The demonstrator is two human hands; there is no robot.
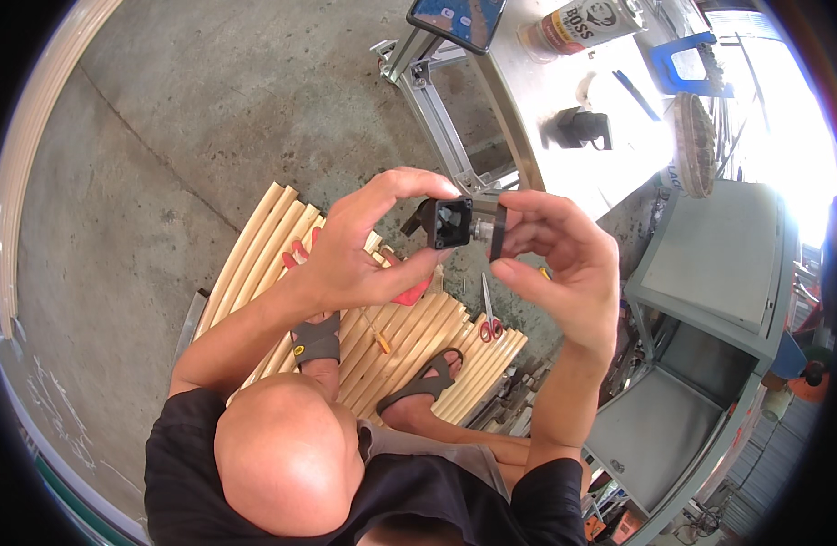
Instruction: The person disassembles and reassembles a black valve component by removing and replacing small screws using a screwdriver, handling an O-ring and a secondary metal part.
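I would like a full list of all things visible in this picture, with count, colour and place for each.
small square part: one, black, held up between both hands
thin ring-like piece: one, dark, pinched in the right fingers beside the square part
slat mat: one, pale wood, on the concrete floor under the feet
scissors: one, red handles, on the mat's right side
pliers: one, red handles, on the mat, partly hidden by the left hand
phone: one, dark, upper middle on the metal frame
can: one, brown and white, lying at the top
metal frame: one, grey, upper middle
cabinet: one, grey, right
sandals: two, dark, on the feet
left hand: holds the square part
right hand: holds the ring-like piece
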